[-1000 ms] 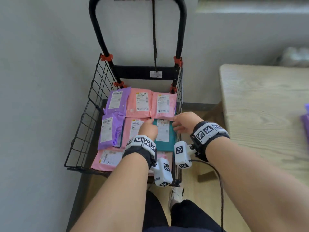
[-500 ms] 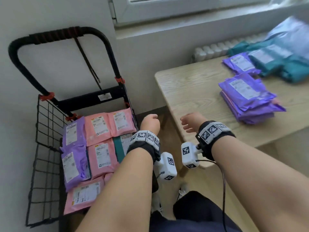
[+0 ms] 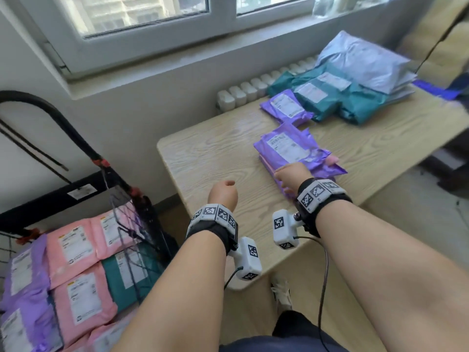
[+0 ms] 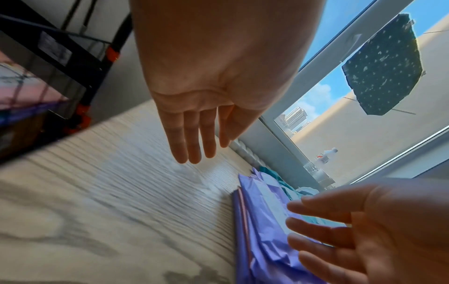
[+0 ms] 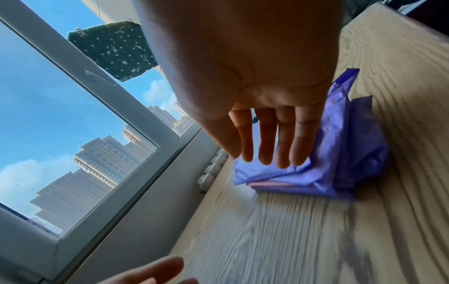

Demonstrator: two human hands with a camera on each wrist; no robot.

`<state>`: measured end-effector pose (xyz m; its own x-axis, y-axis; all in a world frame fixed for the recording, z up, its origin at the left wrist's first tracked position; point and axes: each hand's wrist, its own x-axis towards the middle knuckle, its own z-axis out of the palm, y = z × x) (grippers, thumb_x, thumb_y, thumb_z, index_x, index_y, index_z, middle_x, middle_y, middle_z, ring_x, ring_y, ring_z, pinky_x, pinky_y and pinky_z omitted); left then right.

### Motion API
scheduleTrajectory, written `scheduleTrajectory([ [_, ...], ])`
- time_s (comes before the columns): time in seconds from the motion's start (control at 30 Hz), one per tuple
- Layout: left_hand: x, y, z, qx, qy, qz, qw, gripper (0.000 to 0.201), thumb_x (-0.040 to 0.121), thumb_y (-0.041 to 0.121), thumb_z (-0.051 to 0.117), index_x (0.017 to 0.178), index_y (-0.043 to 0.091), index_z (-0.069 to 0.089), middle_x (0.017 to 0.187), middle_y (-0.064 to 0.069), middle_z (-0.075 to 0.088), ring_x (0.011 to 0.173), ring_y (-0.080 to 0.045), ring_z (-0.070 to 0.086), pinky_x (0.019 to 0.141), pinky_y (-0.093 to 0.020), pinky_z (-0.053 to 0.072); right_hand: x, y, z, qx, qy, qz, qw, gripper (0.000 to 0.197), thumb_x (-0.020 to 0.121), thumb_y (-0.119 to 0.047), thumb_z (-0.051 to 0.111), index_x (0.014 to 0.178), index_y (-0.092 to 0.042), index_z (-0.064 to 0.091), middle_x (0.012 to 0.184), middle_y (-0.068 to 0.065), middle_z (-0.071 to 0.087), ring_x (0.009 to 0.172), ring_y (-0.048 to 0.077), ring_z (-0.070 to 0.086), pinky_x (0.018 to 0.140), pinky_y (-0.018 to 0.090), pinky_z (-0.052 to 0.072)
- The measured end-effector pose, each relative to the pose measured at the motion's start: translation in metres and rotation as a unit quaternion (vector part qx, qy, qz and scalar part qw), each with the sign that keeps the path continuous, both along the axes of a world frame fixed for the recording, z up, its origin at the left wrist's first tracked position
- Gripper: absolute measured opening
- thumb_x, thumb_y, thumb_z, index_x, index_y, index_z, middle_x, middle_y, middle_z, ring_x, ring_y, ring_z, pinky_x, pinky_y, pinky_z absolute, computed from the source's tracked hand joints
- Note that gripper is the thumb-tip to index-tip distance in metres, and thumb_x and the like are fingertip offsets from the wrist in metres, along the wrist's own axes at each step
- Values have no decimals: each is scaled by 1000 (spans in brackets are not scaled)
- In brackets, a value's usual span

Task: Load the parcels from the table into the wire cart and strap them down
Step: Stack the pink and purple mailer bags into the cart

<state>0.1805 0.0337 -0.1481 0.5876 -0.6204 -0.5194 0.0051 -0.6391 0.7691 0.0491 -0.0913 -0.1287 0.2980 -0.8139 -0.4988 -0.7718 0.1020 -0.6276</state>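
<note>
Your right hand [image 3: 291,174] reaches, fingers straight and holding nothing, over the near purple parcel stack [image 3: 294,151], evidently the next load. Your left hand [image 3: 223,195] hovers flat and unladen above the table [image 3: 208,158], placed to assist.

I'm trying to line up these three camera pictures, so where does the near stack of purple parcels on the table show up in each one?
Head: the purple stack lies right of centre on the table, under the right hand.
Left wrist: it sits at lower centre-right, beside the right hand's fingers.
Right wrist: it lies right of centre, just beyond the fingertips.
Shared landmark: the pale wood-grain table.
</note>
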Motion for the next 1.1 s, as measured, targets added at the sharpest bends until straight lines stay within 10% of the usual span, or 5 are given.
scheduleTrajectory([
  [0.27, -49, -119, -14, -6, 37, 22, 999, 38, 91, 6, 43, 124, 14, 61, 122, -17, 63, 115, -33, 59, 98, -43, 49, -39, -110, -6, -70, 7, 2, 998, 29, 87, -6, 59, 114, -3, 67, 114, 16, 68, 98, 28, 62, 76, 18, 46],
  [0.43, -61, -148, -25, 38, 13, -1, 999, 40, 92, 1, 41, 128, 6, 57, 126, -20, 61, 117, -36, 57, 96, -38, 47, -44, -143, -12, -72, 23, 10, 997, 35, 83, -7, 60, 115, 6, 61, 122, 23, 60, 117, 36, 56, 97, 41, 47],
  [0.8, -73, -168, -46, 131, -21, -13, 991, 35, 95, 6, 45, 125, -2, 59, 125, -19, 61, 117, -32, 58, 95, -34, 47, -45, -166, -32, -83, 82, 83, 990, 44, 83, -10, 53, 127, -13, 56, 123, 13, 62, 114, 32, 57, 97, 35, 46],
  [0.97, -58, -180, -99, 101, 85, 85, 988, 28, 76, 8, 57, 102, -1, 62, 98, -21, 69, 92, -34, 68, 87, -47, 56, -44, -170, -35, -98, 112, 107, 983, 27, 82, -7, 52, 106, -10, 65, 112, 15, 65, 103, 33, 61, 82, 30, 46],
  [1.1, -65, -160, -58, 78, 121, 128, 981, 20, 83, 6, 60, 65, 10, 54, 52, -3, 56, 60, -23, 53, 66, -31, 48, -40, -170, -34, -85, 96, 95, 987, 23, 83, -1, 50, 92, -14, 67, 99, 10, 65, 95, 29, 61, 77, 26, 43],
])
